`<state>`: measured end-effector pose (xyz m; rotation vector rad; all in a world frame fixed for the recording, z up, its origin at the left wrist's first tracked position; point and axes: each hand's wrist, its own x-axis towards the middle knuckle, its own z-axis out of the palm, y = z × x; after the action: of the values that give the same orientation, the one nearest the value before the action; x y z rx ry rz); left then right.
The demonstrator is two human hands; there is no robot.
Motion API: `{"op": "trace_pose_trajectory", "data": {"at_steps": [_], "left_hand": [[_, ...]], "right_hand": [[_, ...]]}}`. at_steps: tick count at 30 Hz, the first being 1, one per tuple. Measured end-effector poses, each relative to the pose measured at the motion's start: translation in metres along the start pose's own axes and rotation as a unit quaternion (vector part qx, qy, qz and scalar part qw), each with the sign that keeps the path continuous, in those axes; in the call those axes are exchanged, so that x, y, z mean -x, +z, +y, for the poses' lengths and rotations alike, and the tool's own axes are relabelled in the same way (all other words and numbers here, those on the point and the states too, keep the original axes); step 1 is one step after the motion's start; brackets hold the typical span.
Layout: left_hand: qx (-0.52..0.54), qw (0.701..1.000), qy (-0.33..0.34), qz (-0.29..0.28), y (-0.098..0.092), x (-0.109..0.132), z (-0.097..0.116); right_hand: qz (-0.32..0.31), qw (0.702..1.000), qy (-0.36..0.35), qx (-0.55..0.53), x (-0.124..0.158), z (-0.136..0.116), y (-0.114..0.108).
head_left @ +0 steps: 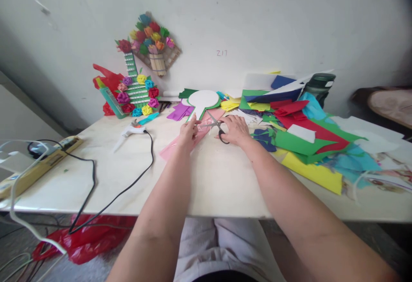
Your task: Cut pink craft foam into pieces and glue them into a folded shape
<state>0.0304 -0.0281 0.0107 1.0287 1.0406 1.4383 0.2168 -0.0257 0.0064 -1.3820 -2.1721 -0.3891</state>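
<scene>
We've got both hands out over the table, mid-board, close together. L hand sits on the pink paper, fingers curled and pinching its upper edge; the sheet lies flat, running diagonally from under that hand down-left toward us. R hand is closed round the scissors, fingers thru the black loops, blades pointing up-left over the pink paper and reaching twd the L fingertips. Can't tell if the blades are apart or together.

Just beyond the hands: a white disc w/ green rim, and purple scraps to its left. R of our R hand, a big paper pile of red, green, yellow, blue and teal sheets, overlapping, spreads to the table's far R edge. Dark cup stands behind it by the wall.

L side: glue gun lying on its side, well apart from the L hand, its black cord trailing off the front edge. Flower craft leans at the wall; paper bouquet is stuck on the wall above it. Power strip at far L edge. Red bag on the floor under the table.
</scene>
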Motion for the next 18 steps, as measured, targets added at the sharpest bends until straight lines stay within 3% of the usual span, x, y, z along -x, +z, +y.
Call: {"op": "trace_pose_trajectory", "data": {"at_steps": [5,10,14,18], "left_hand": [[0.091,0.991,-0.064,-0.075,0.002,0.000,0.002],[0.049,0.985,-0.048,-0.161,0.004,0.002,-0.002],[-0.040,0.989,-0.023,-0.140,0.005,-0.001,-0.008],[-0.062,0.991,0.002,-0.117,0.005,-0.002,-0.009]], "right_hand": [[0.004,0.999,0.047,-0.002,-0.001,-0.001,0.004],[0.006,0.996,0.090,0.010,-0.002,-0.004,0.004],[0.011,0.996,0.091,0.016,-0.002,-0.006,0.005],[0.023,0.995,0.096,0.007,-0.002,-0.005,0.007]]}}
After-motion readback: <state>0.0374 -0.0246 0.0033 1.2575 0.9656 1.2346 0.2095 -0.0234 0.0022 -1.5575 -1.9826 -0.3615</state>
